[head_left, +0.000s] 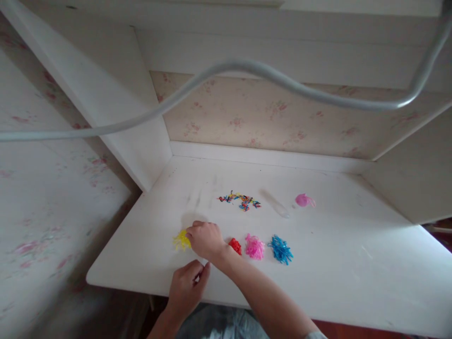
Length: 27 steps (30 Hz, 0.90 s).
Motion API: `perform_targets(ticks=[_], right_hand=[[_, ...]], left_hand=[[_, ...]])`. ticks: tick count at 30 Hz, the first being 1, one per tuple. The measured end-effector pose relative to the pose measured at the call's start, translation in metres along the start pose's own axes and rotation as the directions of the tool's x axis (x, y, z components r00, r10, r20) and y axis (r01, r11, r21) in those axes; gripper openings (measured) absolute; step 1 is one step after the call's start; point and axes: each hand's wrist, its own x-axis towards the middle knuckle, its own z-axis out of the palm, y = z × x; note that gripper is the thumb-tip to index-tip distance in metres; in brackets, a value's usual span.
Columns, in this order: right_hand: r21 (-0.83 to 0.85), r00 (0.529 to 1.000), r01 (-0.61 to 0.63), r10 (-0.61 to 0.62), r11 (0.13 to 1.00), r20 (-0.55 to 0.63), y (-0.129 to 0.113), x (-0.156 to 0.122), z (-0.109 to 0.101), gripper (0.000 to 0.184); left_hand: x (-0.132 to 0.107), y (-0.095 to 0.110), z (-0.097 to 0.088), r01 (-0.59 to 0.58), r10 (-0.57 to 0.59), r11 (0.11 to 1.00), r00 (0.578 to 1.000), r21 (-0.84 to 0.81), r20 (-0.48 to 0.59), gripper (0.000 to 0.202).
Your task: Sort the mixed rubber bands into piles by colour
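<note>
right hand (206, 240) on yellow pile (181, 240), red pile (235, 246) beside wrist

Home room, likely a bedroom nook.
Shown by floral wallpaper (268, 117) behind a white counter (353, 263) tucked under a white shelf (282, 52).

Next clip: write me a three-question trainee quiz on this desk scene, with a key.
1. True or false: the right hand is at the yellow pile.
2. Which pile lies farthest right in the near row? A red pile, B pink pile, C blue pile.
3. Fill in: the mixed-colour heap lies ___ that row, toward the wall.
Key: 1 true; 2 C; 3 behind.
</note>
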Motion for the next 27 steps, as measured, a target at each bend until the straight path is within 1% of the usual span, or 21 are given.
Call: perform_targets(ticks=[3,5,7,8,9,11,13,14,15,16,17,18,19,20,21,22,23,24,27], right_hand=[[-0.012,1.0,-0.006,0.006,1.0,-0.004,0.003,0.0,-0.001,0.031],[-0.001,0.999,-0.033,0.032,0.999,-0.04,0.009,-0.01,-0.006,0.03],[0.053,0.988,-0.08,0.087,0.995,-0.13,0.019,-0.026,-0.012,0.031],[0.1,0.975,-0.105,0.122,0.989,-0.187,0.025,-0.037,-0.016,0.031],[0.156,0.956,-0.128,0.164,0.979,-0.242,0.033,-0.05,-0.019,0.032],[0.279,0.919,-0.159,0.245,0.947,-0.31,0.052,-0.08,-0.024,0.033],[0.404,0.848,-0.205,0.368,0.891,-0.381,0.078,-0.115,-0.026,0.034],[0.463,0.803,-0.232,0.437,0.855,-0.405,0.093,-0.133,-0.025,0.034],[0.516,0.733,-0.277,0.525,0.811,-0.432,0.108,-0.152,-0.023,0.035],[0.559,0.656,-0.34,0.617,0.756,-0.435,0.124,-0.17,-0.021,0.037],[0.608,0.549,-0.41,0.716,0.68,-0.431,0.139,-0.187,-0.017,0.04],[0.654,0.415,-0.48,0.808,0.584,-0.418,0.153,-0.203,-0.014,0.044],[0.679,0.298,-0.547,0.872,0.49,-0.389,0.164,-0.217,-0.01,0.048],[0.689,0.217,-0.592,0.906,0.418,-0.364,0.173,-0.229,-0.006,0.05],[0.693,0.156,-0.628,0.929,0.354,-0.335,0.18,-0.238,-0.002,0.051],[0.687,0.122,-0.658,0.944,0.309,-0.308,0.184,-0.244,0.002,0.052],[0.679,0.112,-0.677,0.952,0.284,-0.286,0.187,-0.248,0.005,0.052],[0.67,0.119,-0.689,0.955,0.275,-0.27,0.188,-0.25,0.007,0.053],[0.656,0.179,-0.69,0.95,0.306,-0.255,0.186,-0.248,0.012,0.054]], left_hand=[[0.001,0.001,-0.001,0.004,-0.004,1.0,1.0,-0.007,0.016,0.035],[0.002,0.002,-0.002,0.016,-0.016,1.0,1.0,-0.008,0.023,0.035],[0.003,0.002,-0.003,0.031,-0.031,0.999,0.999,-0.011,0.041,0.036],[0.003,0.003,-0.003,0.04,-0.039,0.999,0.998,-0.017,0.052,0.036],[0.004,0.003,-0.004,0.049,-0.048,0.998,0.997,-0.025,0.063,0.037],[0.005,0.006,-0.006,0.074,-0.07,0.996,0.994,-0.044,0.082,0.037],[0.01,0.009,-0.01,0.097,-0.091,0.994,0.991,-0.053,0.098,0.037],[0.015,0.012,-0.013,0.101,-0.095,0.994,0.99,-0.05,0.104,0.036],[0.02,0.014,-0.016,0.099,-0.094,0.994,0.99,-0.041,0.106,0.034],[0.027,0.018,-0.02,0.09,-0.087,0.996,0.991,-0.028,0.106,0.032],[0.035,0.021,-0.024,0.078,-0.076,0.997,0.992,-0.012,0.102,0.029],[0.044,0.024,-0.027,0.063,-0.063,0.998,0.993,0.005,0.097,0.027],[0.054,0.028,-0.031,0.047,-0.048,0.999,0.994,0.023,0.094,0.025],[0.065,0.032,-0.033,0.03,-0.034,0.999,0.995,0.042,0.094,0.024],[0.076,0.035,-0.035,0.015,-0.022,0.998,0.995,0.068,0.1,0.023],[0.087,0.038,-0.035,0.002,-0.013,0.995,0.994,0.102,0.109,0.024],[0.098,0.04,-0.034,-0.007,-0.01,0.989,0.993,0.147,0.117,0.024],[0.109,0.042,-0.031,-0.009,-0.016,0.98,0.992,0.2,0.127,0.024],[0.141,0.04,-0.018,0.007,-0.068,0.939,0.984,0.345,0.166,0.023]])
